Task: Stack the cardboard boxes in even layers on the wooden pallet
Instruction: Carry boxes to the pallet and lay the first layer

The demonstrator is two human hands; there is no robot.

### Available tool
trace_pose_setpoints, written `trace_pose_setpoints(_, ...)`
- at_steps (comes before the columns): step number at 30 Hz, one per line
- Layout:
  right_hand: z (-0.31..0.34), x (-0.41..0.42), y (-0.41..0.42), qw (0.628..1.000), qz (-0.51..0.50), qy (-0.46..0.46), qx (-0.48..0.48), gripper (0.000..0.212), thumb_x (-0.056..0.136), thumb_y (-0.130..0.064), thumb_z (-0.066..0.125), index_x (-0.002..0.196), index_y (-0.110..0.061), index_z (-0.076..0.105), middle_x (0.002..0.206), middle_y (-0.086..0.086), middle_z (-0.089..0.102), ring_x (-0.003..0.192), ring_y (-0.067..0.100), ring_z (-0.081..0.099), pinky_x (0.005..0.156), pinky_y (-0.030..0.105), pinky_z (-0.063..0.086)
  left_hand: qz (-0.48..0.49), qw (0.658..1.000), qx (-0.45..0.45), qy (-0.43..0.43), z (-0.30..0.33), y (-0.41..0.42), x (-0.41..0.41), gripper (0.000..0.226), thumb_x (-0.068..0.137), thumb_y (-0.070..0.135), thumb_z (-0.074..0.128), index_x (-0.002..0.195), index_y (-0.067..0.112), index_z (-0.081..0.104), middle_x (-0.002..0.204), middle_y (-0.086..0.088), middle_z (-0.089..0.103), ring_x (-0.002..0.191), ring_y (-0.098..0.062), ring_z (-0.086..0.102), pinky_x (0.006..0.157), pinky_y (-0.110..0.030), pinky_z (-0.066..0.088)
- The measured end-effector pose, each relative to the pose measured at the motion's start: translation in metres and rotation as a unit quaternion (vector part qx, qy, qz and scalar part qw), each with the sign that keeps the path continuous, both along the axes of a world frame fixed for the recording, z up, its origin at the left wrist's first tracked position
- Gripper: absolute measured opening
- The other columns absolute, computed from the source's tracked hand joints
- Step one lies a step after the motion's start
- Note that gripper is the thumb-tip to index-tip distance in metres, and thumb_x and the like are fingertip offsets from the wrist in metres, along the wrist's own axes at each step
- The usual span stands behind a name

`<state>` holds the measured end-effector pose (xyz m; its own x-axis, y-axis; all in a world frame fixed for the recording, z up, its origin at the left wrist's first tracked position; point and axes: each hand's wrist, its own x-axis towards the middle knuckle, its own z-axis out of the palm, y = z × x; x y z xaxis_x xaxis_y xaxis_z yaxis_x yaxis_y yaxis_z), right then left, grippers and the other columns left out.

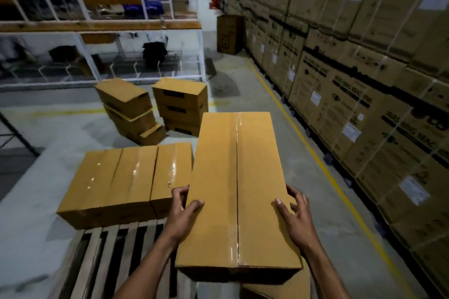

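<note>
Long taped carton (239, 192) held lengthwise above right edge of wooden pallet (109, 250), just beside row of three cartons (126, 177) already laid. Left hand (184, 211) and right hand (294, 213) clamped on opposite sides, fingers curled over edges. Risk: far end dipping, snagging neighbour, landing skewed or overhanging edge. Spare stacks (155, 109) on floor beyond.

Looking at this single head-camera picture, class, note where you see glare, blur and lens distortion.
Head view: glare streaks on the clear tape of the boxes on the pallet and, fainter, along the seam of the held box; the shelving at the far left is smeared and soft; the wide lens bends the wall of large cartons on the right; the lighting is dim, and both hands stay fairly sharp.
</note>
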<state>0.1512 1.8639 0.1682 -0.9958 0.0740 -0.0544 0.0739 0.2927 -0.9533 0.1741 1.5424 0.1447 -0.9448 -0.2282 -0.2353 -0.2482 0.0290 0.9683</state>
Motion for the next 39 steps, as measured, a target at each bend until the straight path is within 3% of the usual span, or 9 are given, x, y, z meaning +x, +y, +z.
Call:
trace_pose_setpoints(4, 0.011, 0.021, -0.097, 0.999, 0.033, 0.012, -0.019, 0.050, 0.096, -0.033, 0.069, 0.142, -0.031, 0.050, 0.143, -0.009, 0.047, 0.120, 0.013, 0.052, 0.083, 0.021, 0.045, 0.056, 0.998, 0.025, 0.005, 0.009, -0.096, 0.043, 0.048, 0.085, 0.038, 0.079, 0.122, 0.039, 0.047, 0.131, 0.001, 0.054, 0.113, -0.018, 0.057, 0.083, -0.037, 0.054)
trace_pose_setpoints(7, 0.010, 0.037, -0.168, 0.996, 0.074, 0.008, -0.041, 0.051, 0.094, -0.036, 0.072, 0.139, -0.036, 0.049, 0.137, -0.018, 0.051, 0.116, -0.007, 0.052, 0.096, 0.037, 0.052, 0.085, 0.996, 0.027, 0.023, 0.004, -0.161, 0.079, 0.066, 0.081, 0.046, 0.085, 0.132, 0.044, 0.043, 0.145, 0.005, 0.048, 0.124, -0.013, 0.053, 0.096, -0.041, 0.054)
trace_pose_setpoints(9, 0.002, 0.047, -0.213, 0.994, 0.102, -0.007, -0.040, 0.053, 0.091, -0.047, 0.073, 0.136, -0.048, 0.046, 0.140, -0.017, 0.051, 0.125, 0.005, 0.054, 0.103, 0.049, 0.052, 0.101, 0.994, 0.023, 0.037, 0.004, -0.200, 0.109, 0.069, 0.089, 0.033, 0.081, 0.142, 0.040, 0.037, 0.139, 0.018, 0.046, 0.116, 0.005, 0.049, 0.084, -0.025, 0.050)
trace_pose_setpoints(11, -0.006, 0.056, -0.253, 0.991, 0.129, -0.010, -0.036, 0.051, 0.088, -0.057, 0.073, 0.131, -0.057, 0.045, 0.142, -0.015, 0.050, 0.129, 0.016, 0.052, 0.105, 0.053, 0.050, 0.115, 0.993, 0.020, 0.031, 0.003, -0.235, 0.138, 0.074, 0.087, 0.034, 0.081, 0.145, 0.043, 0.036, 0.134, 0.023, 0.048, 0.112, 0.007, 0.051, 0.079, -0.021, 0.050)
trace_pose_setpoints(14, -0.015, 0.074, -0.320, 0.986, 0.160, -0.021, -0.049, 0.064, 0.075, -0.073, 0.072, 0.129, -0.051, 0.047, 0.137, -0.016, 0.053, 0.127, 0.014, 0.053, 0.107, 0.053, 0.048, 0.159, 0.987, 0.015, 0.022, -0.001, -0.294, 0.186, 0.085, 0.077, 0.047, 0.088, 0.148, 0.045, 0.041, 0.137, 0.009, 0.060, 0.118, -0.011, 0.063, 0.089, -0.036, 0.061)
trace_pose_setpoints(17, -0.016, 0.093, -0.377, 0.981, 0.183, -0.039, -0.052, 0.066, 0.079, -0.069, 0.075, 0.132, -0.042, 0.047, 0.144, -0.004, 0.053, 0.133, 0.023, 0.051, 0.110, 0.054, 0.046, 0.185, 0.983, 0.014, 0.008, 0.000, -0.339, 0.228, 0.085, 0.081, 0.042, 0.088, 0.151, 0.042, 0.041, 0.139, 0.002, 0.062, 0.117, -0.021, 0.069, 0.090, -0.046, 0.063)
trace_pose_setpoints(20, -0.016, 0.108, -0.429, 0.975, 0.205, -0.055, -0.057, 0.060, 0.090, -0.044, 0.074, 0.142, -0.032, 0.045, 0.153, 0.001, 0.045, 0.143, 0.021, 0.042, 0.114, 0.042, 0.039, 0.211, 0.977, 0.014, 0.019, 0.000, -0.376, 0.260, 0.074, 0.083, 0.037, 0.087, 0.145, 0.045, 0.047, 0.135, 0.006, 0.066, 0.111, -0.017, 0.072, 0.087, -0.044, 0.063)
trace_pose_setpoints(28, -0.038, 0.125, -0.543, 0.969, 0.238, -0.073, -0.005, 0.087, 0.080, -0.070, 0.070, 0.154, -0.032, 0.043, 0.153, 0.000, 0.042, 0.135, 0.024, 0.047, 0.109, 0.048, 0.044, 0.242, 0.970, 0.004, 0.011, -0.007, -0.473, 0.311, 0.073, 0.080, 0.041, 0.090, 0.140, 0.051, 0.051, 0.143, 0.008, 0.060, 0.120, -0.017, 0.068, 0.094, -0.048, 0.061)
trace_pose_setpoints(39, -0.063, 0.133, -0.667, 0.969, 0.219, -0.117, -0.022, 0.071, 0.091, -0.052, 0.067, 0.155, -0.034, 0.041, 0.139, -0.001, 0.042, 0.111, 0.018, 0.053, 0.084, 0.034, 0.048, 0.226, 0.973, -0.014, -0.039, -0.021, -0.598, 0.311, 0.065, 0.088, 0.035, 0.082, 0.140, 0.050, 0.047, 0.137, 0.015, 0.058, 0.112, -0.007, 0.068, 0.080, -0.031, 0.062)
